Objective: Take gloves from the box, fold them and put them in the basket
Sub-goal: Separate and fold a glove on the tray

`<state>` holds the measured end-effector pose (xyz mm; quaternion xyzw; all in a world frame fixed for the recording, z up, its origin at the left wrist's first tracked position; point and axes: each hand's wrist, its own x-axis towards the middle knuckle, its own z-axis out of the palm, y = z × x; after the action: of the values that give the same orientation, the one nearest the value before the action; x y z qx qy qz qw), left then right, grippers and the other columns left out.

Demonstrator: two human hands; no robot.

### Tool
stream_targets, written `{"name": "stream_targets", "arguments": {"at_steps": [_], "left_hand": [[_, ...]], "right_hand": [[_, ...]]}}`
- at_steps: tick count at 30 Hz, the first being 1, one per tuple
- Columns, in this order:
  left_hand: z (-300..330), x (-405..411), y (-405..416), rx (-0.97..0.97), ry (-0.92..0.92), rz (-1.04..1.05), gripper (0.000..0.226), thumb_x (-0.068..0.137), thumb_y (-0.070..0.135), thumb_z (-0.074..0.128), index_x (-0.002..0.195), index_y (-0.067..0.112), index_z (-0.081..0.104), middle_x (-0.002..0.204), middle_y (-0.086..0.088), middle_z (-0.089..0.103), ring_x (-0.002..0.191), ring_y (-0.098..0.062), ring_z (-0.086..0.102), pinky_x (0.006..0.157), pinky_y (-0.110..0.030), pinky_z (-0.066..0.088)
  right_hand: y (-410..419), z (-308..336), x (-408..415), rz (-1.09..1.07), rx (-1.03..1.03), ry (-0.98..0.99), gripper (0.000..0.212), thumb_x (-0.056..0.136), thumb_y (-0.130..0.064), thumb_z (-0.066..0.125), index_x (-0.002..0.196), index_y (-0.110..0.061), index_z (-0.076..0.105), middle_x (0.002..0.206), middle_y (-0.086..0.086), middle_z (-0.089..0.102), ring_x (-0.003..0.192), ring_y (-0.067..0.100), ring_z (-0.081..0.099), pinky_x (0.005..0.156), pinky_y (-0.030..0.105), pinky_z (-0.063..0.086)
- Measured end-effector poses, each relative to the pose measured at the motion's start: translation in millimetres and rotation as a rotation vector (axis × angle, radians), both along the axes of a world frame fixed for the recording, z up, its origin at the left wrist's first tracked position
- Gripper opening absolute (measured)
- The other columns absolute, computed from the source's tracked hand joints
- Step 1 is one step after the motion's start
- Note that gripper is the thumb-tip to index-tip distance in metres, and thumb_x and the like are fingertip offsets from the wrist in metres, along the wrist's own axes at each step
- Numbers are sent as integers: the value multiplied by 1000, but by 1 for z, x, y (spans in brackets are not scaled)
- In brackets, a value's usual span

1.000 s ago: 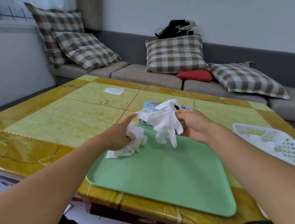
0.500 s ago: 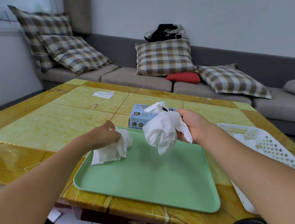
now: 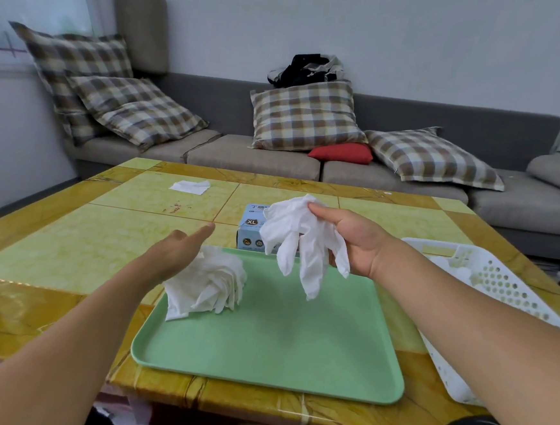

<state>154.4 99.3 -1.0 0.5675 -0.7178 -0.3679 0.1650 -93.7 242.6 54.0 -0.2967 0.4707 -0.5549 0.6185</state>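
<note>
**Caller:** Over the green tray [image 3: 278,346], near its far edge, the right hand [image 3: 356,245] has a white glove [image 3: 303,244] up in the air, pinched at the top between thumb and fingers, the glove's fingers dangling loose toward the tray.

**Analyst:** And the left hand [image 3: 175,254] is empty, fingers straight, hovering just above the crumpled pile of gloves [image 3: 209,284] on the tray's far-left corner. I can't tell whether the palm brushes the pile.

**Caller:** Which step would you call it?

**Analyst:** I'd say taking is done for this one and folding hasn't begun. The glove hangs bunched, nothing flat about it.

**Caller:** So the next move?

**Analyst:** Probably bring that free left hand across to catch the hanging end, spread the glove on the bare tray, then fold. It's thin and floppy, so it needs both hands.

**Caller:** The glove box [image 3: 250,233] sits just beyond the tray's far edge, partly hidden behind the held glove.

**Analyst:** And the white basket [image 3: 488,279] waits right of the tray, under the right forearm, something white already inside.
</note>
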Motion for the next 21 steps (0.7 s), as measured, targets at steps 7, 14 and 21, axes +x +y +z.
{"name": "stream_targets", "arguments": {"at_steps": [7, 14, 21], "left_hand": [[41, -50, 69, 21, 637, -224, 57, 88, 68, 54, 121, 22, 62, 123, -2, 66, 108, -20, 65, 92, -41, 55], [37, -81, 79, 453, 886, -275, 34, 90, 22, 72, 121, 9, 65, 112, -16, 73, 88, -25, 73, 76, -43, 61], [32, -91, 73, 131, 862, -345, 63, 75, -12, 78, 126, 20, 59, 112, -15, 73, 102, -35, 71, 79, -42, 61]], "right_hand": [[6, -3, -4, -34, 8, -46, 44, 107, -39, 41, 134, -9, 58, 120, 15, 70, 103, 29, 71, 88, 42, 56], [17, -7, -11, 188, -28, -46, 56, 105, -49, 35, 143, -14, 56, 141, 19, 59, 128, 37, 55, 115, 60, 34], [28, -8, -18, 38, -11, 466, 48, 84, -25, 74, 129, -12, 67, 128, 14, 69, 111, 29, 66, 103, 48, 49]]}}
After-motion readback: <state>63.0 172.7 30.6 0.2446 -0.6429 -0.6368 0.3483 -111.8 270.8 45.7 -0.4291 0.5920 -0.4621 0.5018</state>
